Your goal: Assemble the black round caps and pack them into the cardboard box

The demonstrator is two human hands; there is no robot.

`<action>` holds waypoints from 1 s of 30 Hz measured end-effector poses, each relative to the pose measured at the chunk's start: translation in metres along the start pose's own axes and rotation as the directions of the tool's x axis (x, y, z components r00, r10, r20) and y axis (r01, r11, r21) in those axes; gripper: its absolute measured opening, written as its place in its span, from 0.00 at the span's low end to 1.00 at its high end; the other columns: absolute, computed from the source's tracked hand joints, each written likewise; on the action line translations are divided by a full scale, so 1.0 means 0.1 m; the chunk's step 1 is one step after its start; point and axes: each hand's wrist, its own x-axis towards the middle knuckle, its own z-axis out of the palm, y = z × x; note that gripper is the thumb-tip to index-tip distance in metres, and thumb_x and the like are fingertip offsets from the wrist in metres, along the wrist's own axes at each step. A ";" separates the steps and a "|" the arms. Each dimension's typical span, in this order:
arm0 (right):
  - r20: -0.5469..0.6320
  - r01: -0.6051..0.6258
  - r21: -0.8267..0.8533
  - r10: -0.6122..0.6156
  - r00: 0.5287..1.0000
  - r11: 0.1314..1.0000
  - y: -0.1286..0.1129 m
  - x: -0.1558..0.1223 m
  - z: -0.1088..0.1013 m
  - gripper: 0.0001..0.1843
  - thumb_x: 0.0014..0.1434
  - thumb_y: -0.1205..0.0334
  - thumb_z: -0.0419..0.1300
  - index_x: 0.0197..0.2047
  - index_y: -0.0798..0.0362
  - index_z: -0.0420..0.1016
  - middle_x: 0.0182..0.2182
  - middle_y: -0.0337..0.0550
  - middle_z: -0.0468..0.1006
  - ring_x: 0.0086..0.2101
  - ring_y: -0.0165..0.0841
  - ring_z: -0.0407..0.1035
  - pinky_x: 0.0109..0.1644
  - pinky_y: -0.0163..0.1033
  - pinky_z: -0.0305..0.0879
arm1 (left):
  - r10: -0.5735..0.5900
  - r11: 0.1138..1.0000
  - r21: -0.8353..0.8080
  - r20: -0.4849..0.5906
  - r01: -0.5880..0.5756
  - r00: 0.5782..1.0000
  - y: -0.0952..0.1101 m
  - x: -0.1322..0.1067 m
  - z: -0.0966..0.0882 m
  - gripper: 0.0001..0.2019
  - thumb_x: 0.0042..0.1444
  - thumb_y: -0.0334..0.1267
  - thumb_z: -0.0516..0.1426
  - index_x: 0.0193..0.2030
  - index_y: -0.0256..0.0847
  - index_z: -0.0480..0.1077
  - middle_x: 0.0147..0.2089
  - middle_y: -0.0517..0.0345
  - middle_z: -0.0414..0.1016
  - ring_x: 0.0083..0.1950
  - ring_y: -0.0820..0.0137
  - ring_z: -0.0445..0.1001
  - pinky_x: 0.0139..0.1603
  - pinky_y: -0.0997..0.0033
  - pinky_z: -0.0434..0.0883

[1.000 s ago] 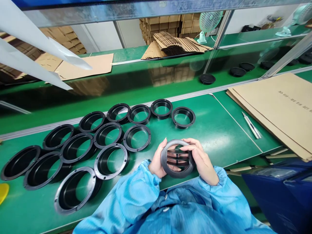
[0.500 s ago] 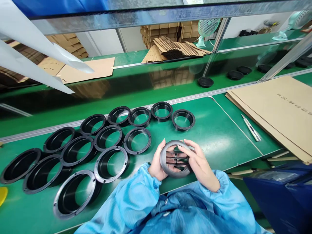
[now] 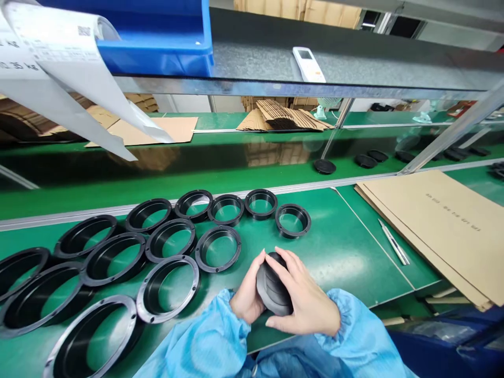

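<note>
Fingers: both sets curled shut around the part.
Left hand (image 3: 247, 296): cups its left edge.
Right hand (image 3: 305, 302): covers its right side.
Held part: round black slatted plastic grille (image 3: 271, 287), lower centre.
Surroundings: black plastic rings (image 3: 218, 248) on green bench mat (image 3: 346, 252), left and above.

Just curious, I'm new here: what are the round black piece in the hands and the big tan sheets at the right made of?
Round black piece: probably moulded plastic, matt with a dull sheen. Tan sheets: cardboard, flat brown and stacked in layers.
</note>
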 end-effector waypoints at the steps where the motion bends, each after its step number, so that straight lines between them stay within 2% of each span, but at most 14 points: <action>1: -0.005 0.006 0.010 -0.006 1.000 1.000 0.03 0.06 -0.05 0.71 0.38 0.49 0.78 0.74 0.49 0.40 0.67 0.57 0.43 0.64 0.55 0.43 0.66 0.61 0.54 | 0.006 1.000 0.006 0.052 -0.006 0.999 0.01 0.00 -0.01 0.32 0.62 0.60 0.55 0.64 0.37 0.64 0.51 0.43 0.76 0.53 0.54 0.75 0.54 0.58 0.72; 4: -0.143 -0.061 -0.045 0.054 0.988 0.997 0.28 0.31 -0.25 0.62 0.44 0.46 0.75 0.73 0.51 0.46 0.64 0.57 0.49 0.62 0.51 0.48 0.66 0.56 0.56 | 0.034 0.995 0.091 0.160 -0.049 0.987 0.08 0.00 -0.02 0.38 0.62 0.67 0.48 0.69 0.42 0.55 0.58 0.42 0.71 0.55 0.53 0.73 0.49 0.58 0.74; 6: -0.294 -0.197 -0.181 0.138 0.946 0.964 0.56 0.52 -0.38 0.57 0.48 0.43 0.73 0.72 0.55 0.52 0.61 0.60 0.52 0.60 0.54 0.50 0.64 0.58 0.56 | 0.060 0.984 0.157 0.151 -0.083 0.987 0.12 0.00 -0.03 0.38 0.63 0.68 0.45 0.70 0.42 0.52 0.60 0.41 0.68 0.56 0.52 0.72 0.46 0.59 0.75; 7: -0.323 -0.263 -0.254 0.174 0.930 0.931 0.69 0.62 -0.42 0.57 0.47 0.42 0.73 0.71 0.58 0.55 0.59 0.63 0.53 0.58 0.56 0.51 0.63 0.60 0.57 | 0.064 0.980 0.178 0.136 -0.088 0.989 0.13 0.00 -0.03 0.38 0.64 0.67 0.44 0.69 0.40 0.53 0.60 0.39 0.68 0.55 0.52 0.73 0.44 0.60 0.75; 10: -0.266 -0.334 -0.411 0.239 0.934 0.848 1.01 0.89 -0.45 0.57 0.45 0.38 0.74 0.69 0.60 0.61 0.56 0.67 0.56 0.55 0.59 0.55 0.59 0.60 0.61 | 0.033 0.980 0.190 0.119 -0.056 0.992 0.14 0.01 -0.05 0.36 0.65 0.62 0.47 0.65 0.31 0.58 0.57 0.34 0.69 0.51 0.55 0.74 0.43 0.63 0.75; 12: -0.219 -0.338 -0.467 0.264 0.939 0.817 1.09 0.98 -0.39 0.57 0.45 0.35 0.73 0.69 0.58 0.62 0.56 0.67 0.57 0.55 0.59 0.55 0.57 0.58 0.63 | 0.021 0.983 0.177 0.119 -0.042 0.993 0.14 0.02 -0.06 0.33 0.66 0.58 0.48 0.63 0.29 0.60 0.55 0.33 0.70 0.49 0.57 0.74 0.42 0.64 0.74; 16: -0.185 -0.347 -0.525 0.293 0.938 0.777 1.08 0.91 -0.20 0.57 0.49 0.31 0.68 0.70 0.59 0.59 0.59 0.69 0.57 0.56 0.58 0.56 0.57 0.57 0.62 | 0.043 0.987 0.149 0.083 -0.055 0.996 0.14 0.03 -0.09 0.27 0.66 0.52 0.50 0.59 0.29 0.64 0.53 0.36 0.71 0.48 0.58 0.74 0.43 0.65 0.74; 18: -0.169 -0.329 -0.557 0.283 0.944 0.763 1.04 0.80 -0.16 0.57 0.53 0.29 0.64 0.71 0.60 0.56 0.64 0.69 0.52 0.60 0.59 0.52 0.60 0.59 0.59 | 0.050 0.989 0.136 0.054 -0.057 0.997 0.14 0.03 -0.10 0.25 0.66 0.50 0.52 0.57 0.29 0.66 0.52 0.38 0.71 0.47 0.59 0.73 0.43 0.65 0.73; 20: -0.141 -0.302 -0.583 0.272 0.952 0.754 0.97 0.71 -0.22 0.53 0.59 0.28 0.56 0.72 0.60 0.53 0.68 0.67 0.46 0.64 0.60 0.46 0.63 0.63 0.54 | 0.052 0.991 0.126 0.010 -0.053 0.999 0.13 0.03 -0.10 0.21 0.65 0.48 0.54 0.54 0.30 0.68 0.50 0.40 0.72 0.46 0.61 0.73 0.43 0.66 0.73; 22: -0.121 -0.256 -0.572 0.228 0.966 0.779 0.87 0.70 -0.37 0.47 0.66 0.32 0.47 0.72 0.62 0.51 0.69 0.65 0.42 0.67 0.58 0.39 0.65 0.66 0.49 | 0.043 0.993 0.115 -0.037 -0.039 0.998 0.11 0.03 -0.09 0.18 0.64 0.45 0.56 0.52 0.30 0.70 0.48 0.43 0.72 0.44 0.64 0.73 0.42 0.68 0.72; 24: -0.188 -0.240 -0.518 0.164 0.968 0.821 0.78 0.76 -0.52 0.41 0.71 0.39 0.39 0.73 0.62 0.46 0.70 0.61 0.42 0.69 0.52 0.35 0.68 0.63 0.43 | 0.028 0.994 0.107 -0.059 -0.021 0.998 0.10 0.02 -0.08 0.17 0.63 0.43 0.57 0.50 0.31 0.71 0.46 0.45 0.72 0.43 0.66 0.72 0.40 0.70 0.71; 26: -0.304 -0.279 -0.462 0.146 0.941 0.842 0.72 0.83 -0.56 0.37 0.73 0.45 0.38 0.74 0.62 0.41 0.70 0.57 0.41 0.69 0.48 0.33 0.71 0.60 0.39 | 0.016 0.995 0.103 -0.061 -0.010 0.998 0.09 0.02 -0.08 0.15 0.62 0.42 0.57 0.49 0.30 0.72 0.45 0.45 0.72 0.42 0.66 0.72 0.40 0.71 0.70; 27: -0.320 -0.299 -0.448 0.161 0.934 0.843 0.72 0.86 -0.51 0.36 0.73 0.47 0.40 0.74 0.63 0.42 0.70 0.58 0.42 0.69 0.49 0.34 0.71 0.61 0.39 | 0.013 0.995 0.100 -0.064 -0.007 0.998 0.09 0.03 -0.08 0.15 0.62 0.41 0.58 0.49 0.31 0.72 0.45 0.46 0.72 0.41 0.67 0.72 0.40 0.71 0.70; 30: -0.149 -0.257 -0.445 0.212 0.966 0.858 0.80 0.92 -0.25 0.37 0.72 0.48 0.45 0.72 0.68 0.49 0.69 0.65 0.43 0.69 0.52 0.37 0.70 0.62 0.42 | 0.006 0.996 0.093 -0.086 0.002 0.996 0.10 0.05 -0.12 0.14 0.61 0.40 0.58 0.49 0.32 0.72 0.44 0.48 0.72 0.42 0.66 0.71 0.40 0.71 0.69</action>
